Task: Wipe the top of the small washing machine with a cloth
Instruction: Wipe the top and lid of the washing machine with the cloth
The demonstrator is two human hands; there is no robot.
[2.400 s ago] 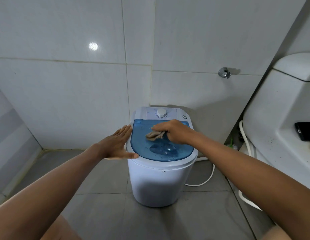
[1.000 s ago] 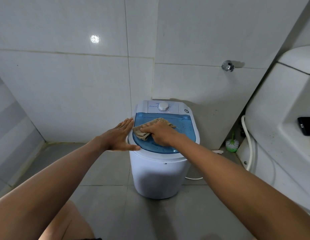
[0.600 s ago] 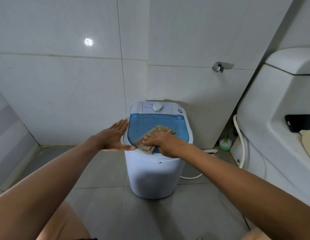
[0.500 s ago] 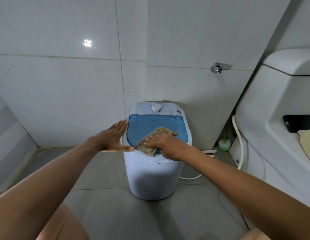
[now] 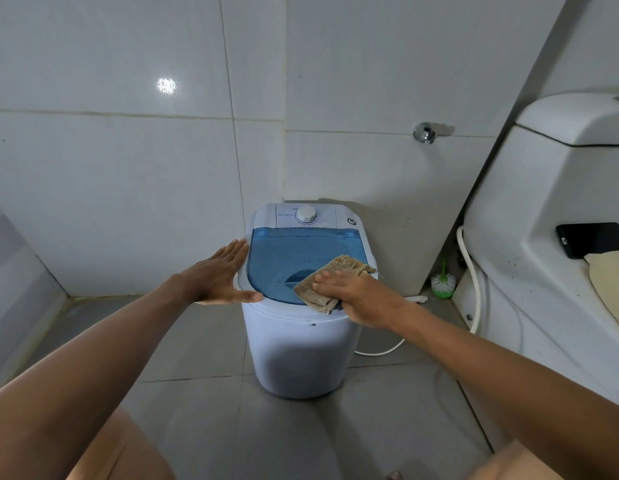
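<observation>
A small white washing machine (image 5: 297,348) stands on the floor against the tiled wall, with a blue see-through lid (image 5: 284,258) and a white dial (image 5: 306,214) at the back. A tan woven cloth (image 5: 323,284) lies on the lid's front right part, reaching over the rim. My right hand (image 5: 356,294) presses flat on the cloth, fingers pointing left. My left hand (image 5: 218,277) rests flat and open against the machine's left rim, thumb on the front edge.
A white toilet (image 5: 550,244) fills the right side, with a black phone (image 5: 592,239) and a pale cloth (image 5: 609,285) on it. A white hose (image 5: 469,258) and a green toilet brush (image 5: 443,282) sit between toilet and machine. A metal tap (image 5: 424,132) sticks from the wall.
My right hand has slid the cloth from the lid's left front across to its right front. My left hand has stayed on the left rim.
</observation>
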